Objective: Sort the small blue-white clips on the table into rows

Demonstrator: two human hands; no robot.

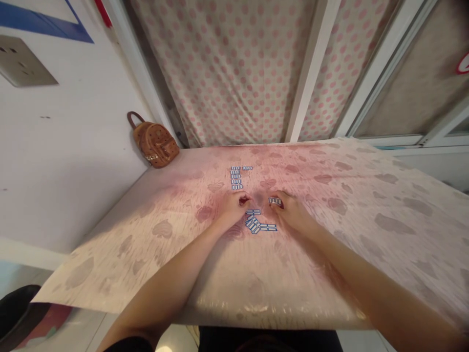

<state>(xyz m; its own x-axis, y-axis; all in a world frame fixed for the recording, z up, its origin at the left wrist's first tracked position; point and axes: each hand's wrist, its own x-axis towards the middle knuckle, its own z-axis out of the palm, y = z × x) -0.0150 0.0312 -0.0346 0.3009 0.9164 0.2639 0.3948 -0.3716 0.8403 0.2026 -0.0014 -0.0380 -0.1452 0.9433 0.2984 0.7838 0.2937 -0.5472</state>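
Between the thumb and fingers of my right hand (290, 209) is a small white piece with blue edges, a blue-and-white strip (274, 201), held just above the tabletop. My left hand (234, 205) is curled closed to the left of it, and whatever its fingertips may hold is too small to make out. Just below my left fingertips lies a loose heap of similar strips (252, 224), partly overlapping. Some of the heap reaches right as a flat pair (268, 227). Beyond my left hand, several strips stand in a neat column (236, 178), with another strip (247, 168) beside its top end.
A pink patterned cloth (330, 244) covers the table. A small brown backpack (156, 144) rests at the far left corner against the white wall (73, 137). Behind the table hangs a dotted curtain (234, 73). A dark round bin (22, 313) stands on the floor at left.
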